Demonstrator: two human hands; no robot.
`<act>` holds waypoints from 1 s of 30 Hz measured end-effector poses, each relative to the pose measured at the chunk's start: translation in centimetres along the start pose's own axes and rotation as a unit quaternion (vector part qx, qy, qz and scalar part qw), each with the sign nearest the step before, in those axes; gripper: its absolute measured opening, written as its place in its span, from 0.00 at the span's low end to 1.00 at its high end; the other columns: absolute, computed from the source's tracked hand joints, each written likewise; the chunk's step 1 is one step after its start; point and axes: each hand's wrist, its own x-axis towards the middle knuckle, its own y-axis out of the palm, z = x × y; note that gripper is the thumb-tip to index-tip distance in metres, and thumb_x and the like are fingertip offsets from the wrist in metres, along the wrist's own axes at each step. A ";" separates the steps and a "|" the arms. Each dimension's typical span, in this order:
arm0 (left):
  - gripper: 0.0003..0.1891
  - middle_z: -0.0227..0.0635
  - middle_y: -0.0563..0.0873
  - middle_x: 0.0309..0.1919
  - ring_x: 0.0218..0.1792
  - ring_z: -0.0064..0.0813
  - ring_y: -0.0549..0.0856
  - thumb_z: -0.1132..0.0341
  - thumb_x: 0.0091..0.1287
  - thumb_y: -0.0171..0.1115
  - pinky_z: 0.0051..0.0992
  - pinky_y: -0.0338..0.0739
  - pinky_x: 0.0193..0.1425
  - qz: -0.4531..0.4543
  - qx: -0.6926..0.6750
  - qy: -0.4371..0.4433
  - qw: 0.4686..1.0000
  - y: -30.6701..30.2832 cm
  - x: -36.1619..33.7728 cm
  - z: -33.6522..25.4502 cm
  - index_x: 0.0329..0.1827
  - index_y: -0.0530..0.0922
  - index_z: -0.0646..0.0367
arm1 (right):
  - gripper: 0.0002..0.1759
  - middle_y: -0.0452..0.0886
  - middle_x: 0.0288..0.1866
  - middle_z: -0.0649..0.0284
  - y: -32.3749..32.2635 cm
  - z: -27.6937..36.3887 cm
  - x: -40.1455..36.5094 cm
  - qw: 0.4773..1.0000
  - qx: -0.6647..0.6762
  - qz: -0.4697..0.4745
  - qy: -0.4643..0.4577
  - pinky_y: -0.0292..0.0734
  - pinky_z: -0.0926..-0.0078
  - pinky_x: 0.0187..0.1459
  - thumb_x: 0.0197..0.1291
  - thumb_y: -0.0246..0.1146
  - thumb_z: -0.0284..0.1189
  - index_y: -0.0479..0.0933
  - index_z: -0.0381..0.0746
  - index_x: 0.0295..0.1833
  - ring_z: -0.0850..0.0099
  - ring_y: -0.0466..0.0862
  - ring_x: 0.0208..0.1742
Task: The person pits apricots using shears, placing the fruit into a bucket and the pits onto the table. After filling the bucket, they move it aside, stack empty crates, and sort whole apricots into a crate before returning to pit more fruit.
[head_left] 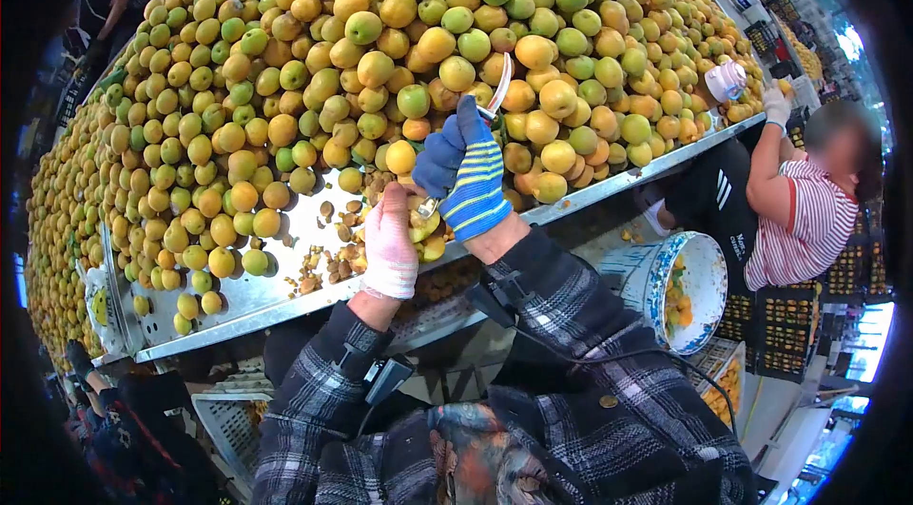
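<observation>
A blue and yellow striped glove covers my right hand (468, 170), whose fingers are wrapped round a tool with a curved blade (500, 85) pointing up and away. Just to its left is my left hand (390, 241), in a pink and white glove with fingers pressed together beside a yellow fruit (423, 223); whether it grips that fruit is hard to tell. The hands nearly touch at the metal table's front edge (528, 220). A large heap of yellow and green fruit (399, 29) rises beyond them. Small brown pits and scraps (333, 253) lie left of my left hand.
A white and blue bucket (699, 291) with fruit pieces inside stands below the table at right. Beyond it sits a person in a striped shirt (808, 210), a gloved hand at the heap near a pink and white container (726, 82). Crates (228, 424) stand below left.
</observation>
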 end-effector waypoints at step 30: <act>0.30 0.31 0.85 0.39 0.36 0.30 0.85 0.36 0.67 0.54 0.29 0.80 0.39 -0.026 -0.164 -0.280 0.946 -1.9 -0.6 -2.1 0.51 0.78 0.58 | 0.16 0.80 0.25 0.56 -0.8 -0.9 -4.6 0.446 -0.798 0.290 -0.282 0.75 0.58 0.26 0.52 0.64 0.36 0.73 0.41 0.44 0.54 0.83 0.27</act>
